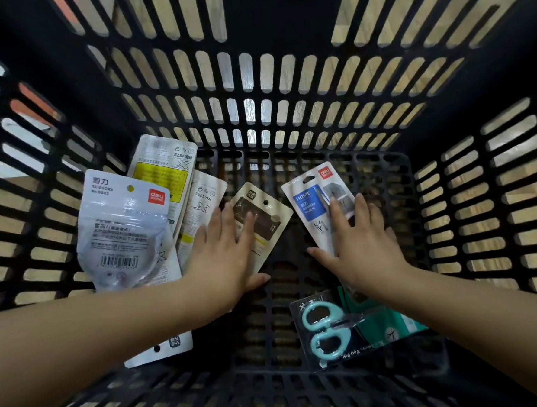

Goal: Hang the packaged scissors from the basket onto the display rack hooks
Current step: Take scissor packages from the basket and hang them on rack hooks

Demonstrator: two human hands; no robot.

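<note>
Both hands reach flat into the black slotted basket [303,386] of packaged scissors.

By the near wall lies a teal-handled scissors pack [327,332]. The left hand [223,253], fingers straight, rests on the tan pack [266,213] mid-floor; the right hand [362,238], fingers also straight, presses the blue-labelled pack [311,197]. Along the left wall, a clear grey pouch [121,231] leans over two white packs [164,168], toward the far left corner.
</note>
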